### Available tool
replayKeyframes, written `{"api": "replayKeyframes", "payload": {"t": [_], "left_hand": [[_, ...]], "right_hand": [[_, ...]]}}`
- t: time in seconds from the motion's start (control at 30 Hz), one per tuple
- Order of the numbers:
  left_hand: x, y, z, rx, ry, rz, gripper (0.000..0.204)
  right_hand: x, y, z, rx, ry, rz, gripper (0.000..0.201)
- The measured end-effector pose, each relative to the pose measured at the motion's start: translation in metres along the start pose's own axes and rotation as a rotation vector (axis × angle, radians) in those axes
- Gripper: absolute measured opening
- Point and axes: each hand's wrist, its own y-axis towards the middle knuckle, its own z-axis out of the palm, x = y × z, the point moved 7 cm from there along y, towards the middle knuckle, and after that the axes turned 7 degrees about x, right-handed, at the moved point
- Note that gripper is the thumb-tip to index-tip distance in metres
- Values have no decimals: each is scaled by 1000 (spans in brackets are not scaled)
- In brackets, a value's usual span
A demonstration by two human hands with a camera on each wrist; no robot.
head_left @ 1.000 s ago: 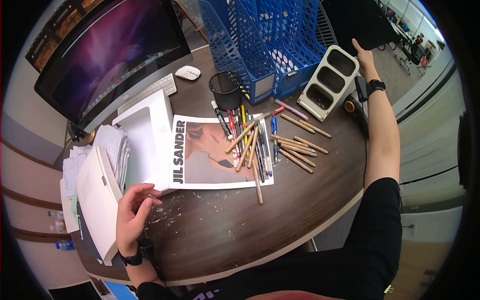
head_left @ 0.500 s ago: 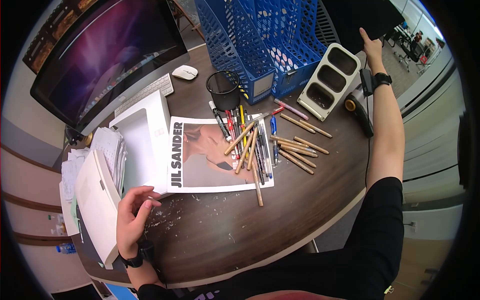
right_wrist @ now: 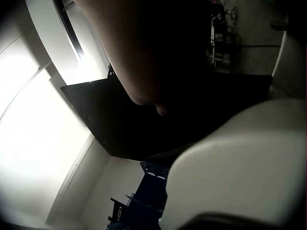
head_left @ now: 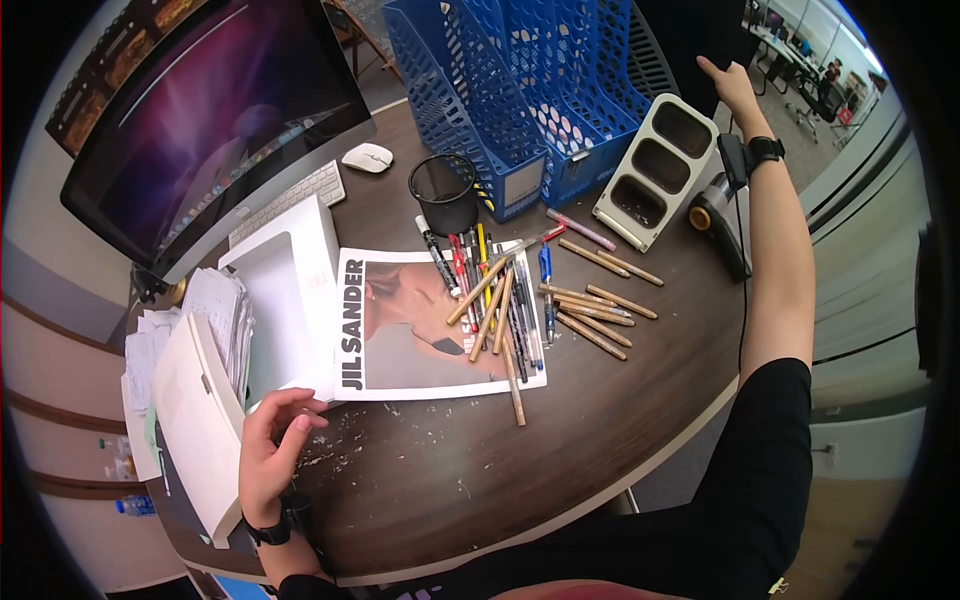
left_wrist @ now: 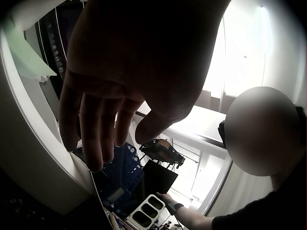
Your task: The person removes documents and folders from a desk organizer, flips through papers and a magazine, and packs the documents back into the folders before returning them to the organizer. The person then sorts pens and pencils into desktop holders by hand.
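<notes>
At the far right of the desk, my right hand (head_left: 738,92) grips the edge of a thin black flat panel (head_left: 728,28), thumb extended along its near face and the other fingers hidden. The right wrist view shows more of the panel (right_wrist: 105,115), broad and straight-edged with sharp corners. It stands beside the blue file holders (head_left: 560,110). My left hand (head_left: 272,455) holds nothing, its fingers loosely bent by the near corner of a white box (head_left: 325,255) and beside a cream folder (head_left: 200,420).
Pens and wooden pencils lie over a magazine (head_left: 400,385) and the desk (head_left: 450,480). Behind them stands a black mesh cup (head_left: 445,210). A beige three-slot holder (head_left: 610,215) leans right of the file holders, with a dark handheld device (head_left: 735,250) beside it. A monitor (head_left: 220,110) stands left.
My right hand first shifted slightly right and up with the black panel, then drew it back left toward the file holders. My left hand keeps its pose; the head view has tilted slightly.
</notes>
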Motion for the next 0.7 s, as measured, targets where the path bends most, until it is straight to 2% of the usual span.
{"api": "replayKeyframes", "payload": {"t": [0.13, 0.2, 0.23, 0.37, 0.4, 0.43, 0.47, 0.53, 0.6, 0.63, 0.7], "left_hand": [[1, 1, 1, 8, 5, 24, 27], [-1, 1, 2, 12, 5, 23, 27], [-1, 1, 3, 11, 3, 3, 27], [-1, 2, 4, 11, 9, -15, 27], [0, 2, 4, 8, 9, -16, 27], [1, 2, 5, 10, 10, -4, 27], [1, 2, 6, 13, 12, 7, 27], [0, 2, 6, 12, 14, 6, 27], [-2, 2, 8, 18, 12, 4, 27], [-2, 2, 8, 15, 16, -13, 28], [-1, 1, 8, 9, 19, -35, 28]], "right_hand": [[-2, 3, -2, -96, 165, -86, 55], [-15, 19, 2, 23, 267, -7, 47], [-17, 17, 5, 22, 268, -3, 47], [-32, 3, 28, 29, 614, 51, 34], [-41, 5, 38, 65, 721, 96, 37], [-27, -12, 42, 117, 823, 100, 38], [-60, 11, 57, 185, 806, 138, 39], [-65, 7, 65, 251, 786, 181, 41], [-58, -13, 72, 488, 495, 121, 73], [-59, -13, 73, 489, 493, 124, 73], [-67, -11, 69, 282, 384, 234, 68]]}}
